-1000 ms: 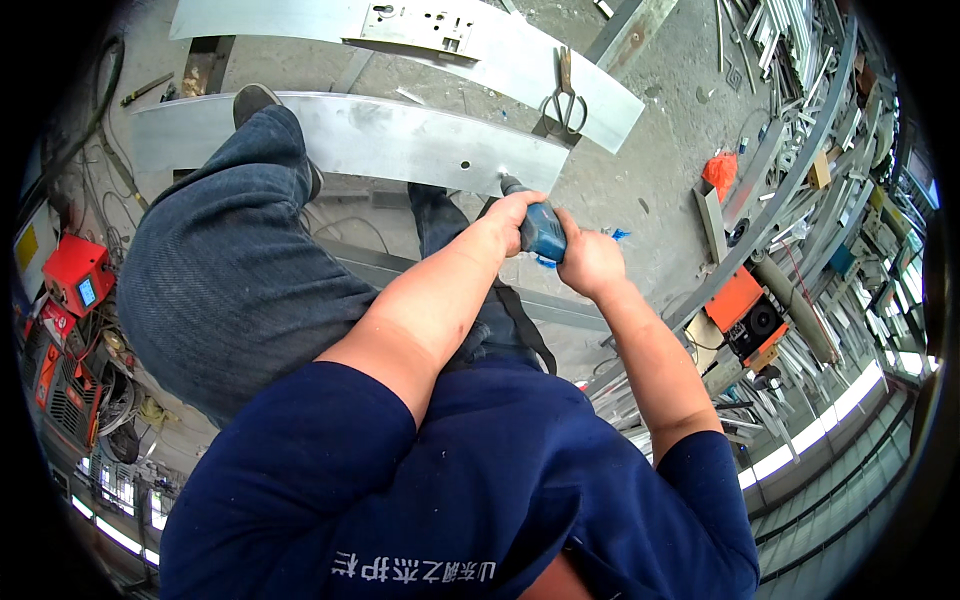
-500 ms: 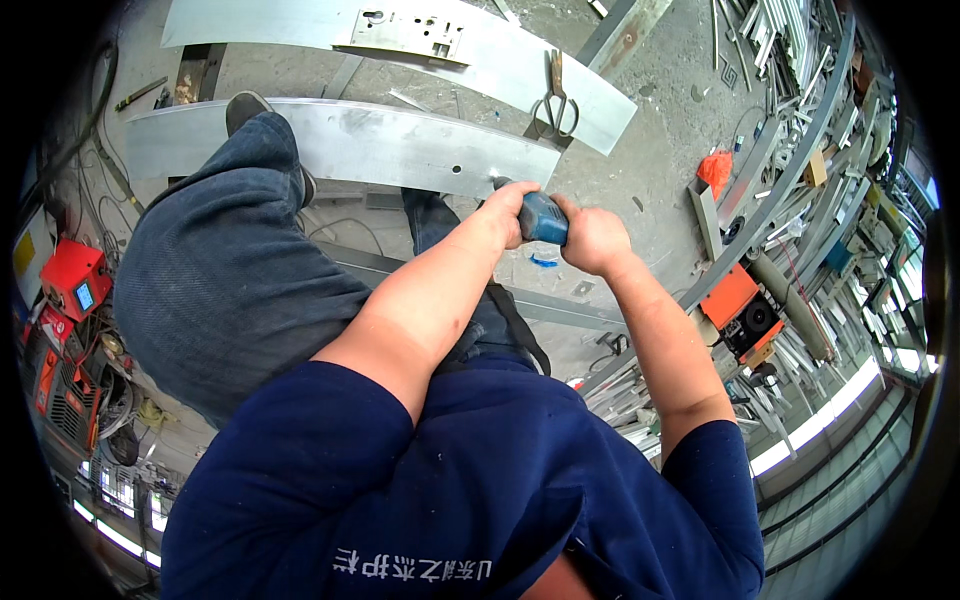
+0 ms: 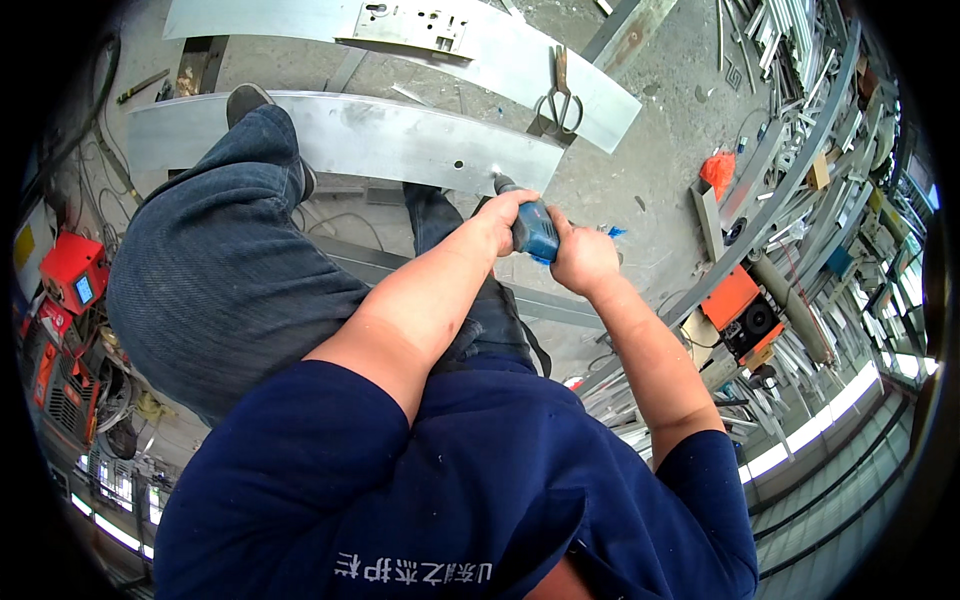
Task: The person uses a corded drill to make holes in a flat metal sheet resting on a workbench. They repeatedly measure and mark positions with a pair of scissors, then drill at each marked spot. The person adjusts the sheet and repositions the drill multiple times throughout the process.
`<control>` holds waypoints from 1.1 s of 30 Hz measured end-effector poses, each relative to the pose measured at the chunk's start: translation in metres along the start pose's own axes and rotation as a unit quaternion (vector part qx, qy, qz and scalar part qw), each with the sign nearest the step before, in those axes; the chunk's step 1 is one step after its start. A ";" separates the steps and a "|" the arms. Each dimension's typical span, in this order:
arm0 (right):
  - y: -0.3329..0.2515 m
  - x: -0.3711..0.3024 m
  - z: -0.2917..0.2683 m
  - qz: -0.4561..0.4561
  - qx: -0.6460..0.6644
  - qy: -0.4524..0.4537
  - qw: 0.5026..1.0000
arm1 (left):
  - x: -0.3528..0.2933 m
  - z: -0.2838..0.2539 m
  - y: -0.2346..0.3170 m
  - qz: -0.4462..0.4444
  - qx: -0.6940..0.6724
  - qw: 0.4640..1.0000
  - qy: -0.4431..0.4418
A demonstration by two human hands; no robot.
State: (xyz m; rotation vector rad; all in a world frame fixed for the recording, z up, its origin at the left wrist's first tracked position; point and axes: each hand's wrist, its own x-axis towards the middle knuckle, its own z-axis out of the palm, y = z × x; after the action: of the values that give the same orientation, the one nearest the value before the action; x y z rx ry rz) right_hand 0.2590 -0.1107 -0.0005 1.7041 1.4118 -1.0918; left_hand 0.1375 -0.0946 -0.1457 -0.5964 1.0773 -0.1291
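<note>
- The left hand (image 3: 508,218) wraps the front of the blue power drill (image 3: 537,232), fingers closed around it just behind the dark chuck (image 3: 507,184). Its likely best use is steadying the nose so the tip does not skate.
- The power drill sits between both hands, pointing ahead, its tip at a bright spot near the right end of the nearer metal strip (image 3: 400,135). A round hole (image 3: 459,164) lies left of that spot. Even pressure, with the tool square to the metal, seems wise; so does easing off as the bit breaks through.
- The right hand (image 3: 585,258) curls tightly round the drill's rear; I cannot tell whether a finger presses the trigger. Pushing in line with the bit should limit twisting.
- Well left of the hands, a red machine (image 3: 78,280) with a small lit screen stands among cables.
- Ahead and left, a shoe (image 3: 247,102) shows at the nearer strip's far edge, the jeans leg crossing over the metal.
- Beyond the hands, a farther metal strip (image 3: 510,70) carries a slotted plate (image 3: 410,28) and, toward its right end, shears (image 3: 561,75).
- Right of the hands, the concrete floor (image 3: 660,140) bears an orange-red bag (image 3: 717,172), an orange machine (image 3: 725,300) and piled metal lengths.
</note>
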 end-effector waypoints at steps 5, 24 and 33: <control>-0.008 -0.007 0.013 -0.002 0.000 0.010 1.000 | -0.007 -0.011 -0.005 -0.015 0.014 0.999 -0.035; -0.002 -0.006 0.019 -0.025 -0.015 0.025 0.999 | -0.002 -0.013 -0.007 -0.021 -0.005 0.999 -0.040; 0.000 0.003 -0.013 -0.015 -0.040 -0.022 0.999 | 0.003 -0.001 0.001 -0.020 -0.031 0.999 -0.020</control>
State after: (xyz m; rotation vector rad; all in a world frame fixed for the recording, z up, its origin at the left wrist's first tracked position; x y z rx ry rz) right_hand 0.2620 -0.0985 0.0025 1.5990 1.4387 -1.0679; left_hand 0.1379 -0.0955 -0.1490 -0.6737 1.0347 -0.1183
